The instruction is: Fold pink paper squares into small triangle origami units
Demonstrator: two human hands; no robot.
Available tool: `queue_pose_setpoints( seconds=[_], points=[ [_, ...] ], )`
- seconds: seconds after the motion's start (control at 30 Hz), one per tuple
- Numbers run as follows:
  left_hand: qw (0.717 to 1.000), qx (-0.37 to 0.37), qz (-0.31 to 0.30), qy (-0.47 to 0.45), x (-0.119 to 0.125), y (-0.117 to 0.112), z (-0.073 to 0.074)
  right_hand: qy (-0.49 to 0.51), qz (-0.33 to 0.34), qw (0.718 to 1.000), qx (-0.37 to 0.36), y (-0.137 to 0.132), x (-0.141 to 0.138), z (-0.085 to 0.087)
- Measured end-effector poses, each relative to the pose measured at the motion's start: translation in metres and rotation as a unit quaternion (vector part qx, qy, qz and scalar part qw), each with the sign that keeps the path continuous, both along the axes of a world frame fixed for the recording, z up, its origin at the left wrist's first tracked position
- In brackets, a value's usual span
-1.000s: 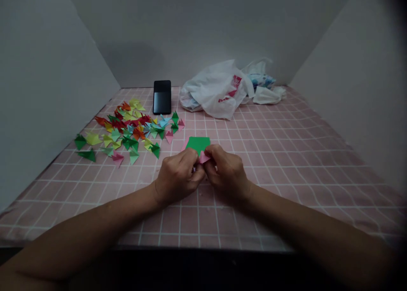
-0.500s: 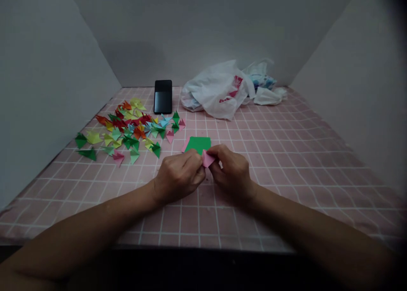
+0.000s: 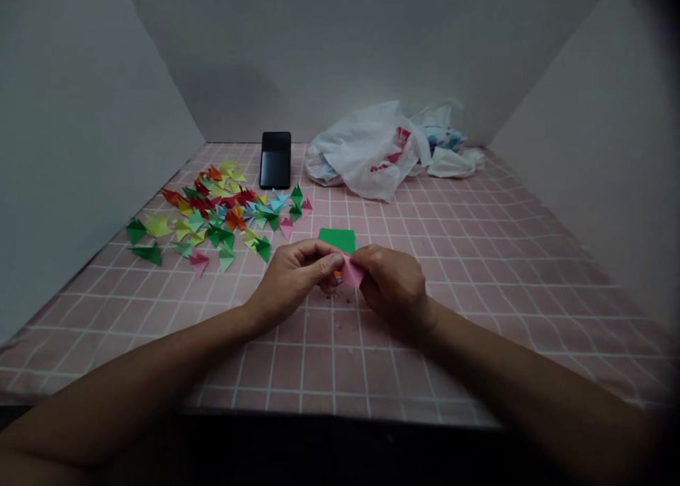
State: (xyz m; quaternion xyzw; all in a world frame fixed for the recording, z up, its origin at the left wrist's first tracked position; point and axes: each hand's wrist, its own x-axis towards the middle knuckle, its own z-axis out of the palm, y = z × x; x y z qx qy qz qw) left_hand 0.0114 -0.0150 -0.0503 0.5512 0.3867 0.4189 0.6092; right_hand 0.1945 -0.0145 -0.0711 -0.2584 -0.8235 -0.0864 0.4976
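Note:
A small folded piece of pink paper (image 3: pixel 351 273) is held between my two hands, above the table. My left hand (image 3: pixel 297 275) pinches its left edge between thumb and fingers. My right hand (image 3: pixel 394 285) grips the right side with curled fingers, which hide part of the paper. Just beyond my hands lies green paper (image 3: pixel 336 240), with a bit of pink showing at its left edge. Something orange shows beneath my left fingertips, too small to make out.
Many-coloured folded paper pieces (image 3: pixel 217 217) lie spread at the left on the pink checked tablecloth (image 3: pixel 478 316). Behind them a black phone (image 3: pixel 275 161) leans upright. White plastic bags (image 3: pixel 366 153) sit against the back wall, and pale walls rise on both sides.
My left hand has shifted from a closed fist to a pinch with the thumb on top. More of the pink paper shows now. The view has moved slightly.

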Motion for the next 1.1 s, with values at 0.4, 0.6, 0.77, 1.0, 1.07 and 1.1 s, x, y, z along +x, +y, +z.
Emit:
queue_pose_setpoints(
  seconds=[0.4,0.6,0.77,1.0,1.07,1.1],
  points=[
    [0.999,-0.035,-0.004,-0.021,0.0019,-0.0012,0.0039,-0.01,0.017,1.0,-0.017,-0.0004,0.0005,-0.0045],
    [0.998,-0.048,-0.013,-0.029,-0.0001,0.0007,-0.0003,0.004,0.03,0.999,-0.02,-0.0002,-0.0011,-0.0049],
    [0.995,-0.086,-0.027,-0.031,0.0,0.003,0.0011,0.002,0.03,0.999,-0.024,0.0014,-0.0009,-0.0058],
    [0.988,-0.143,-0.046,-0.042,-0.002,0.0064,0.0011,-0.013,0.062,0.997,-0.055,0.0045,0.0016,-0.0094],
    [0.986,-0.153,-0.049,-0.051,-0.0021,0.007,-0.0006,-0.012,0.069,0.996,-0.063,0.0052,0.0014,-0.0098],
    [0.985,-0.158,-0.051,-0.057,-0.0022,0.0073,-0.0014,-0.014,0.074,0.995,-0.069,0.0053,0.0012,-0.0099]
  ],
)
